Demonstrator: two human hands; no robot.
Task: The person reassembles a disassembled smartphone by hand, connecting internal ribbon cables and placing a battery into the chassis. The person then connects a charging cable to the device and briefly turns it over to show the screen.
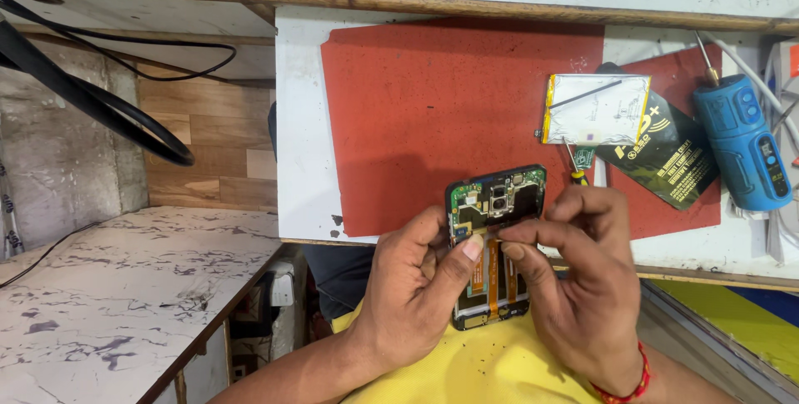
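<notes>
An opened smartphone (497, 196) with its back cover off shows a green circuit board, a camera module and orange flex cables. My left hand (416, 287) grips its left side, thumb pressed on the middle of the phone. My right hand (583, 279) holds the right side, thumb and forefinger pinched at the phone's centre next to my left thumb. A red thread band circles my right wrist. The phone hangs over my lap, just in front of the bench edge.
A red work mat (416, 104) covers the white bench. On it lie a flat silver battery (598, 109), a black pouch (666, 158), a small screwdriver (576, 169) and a blue handheld tool (745, 142). Black cables (100, 104) hang at left above a marbled side table (116, 287).
</notes>
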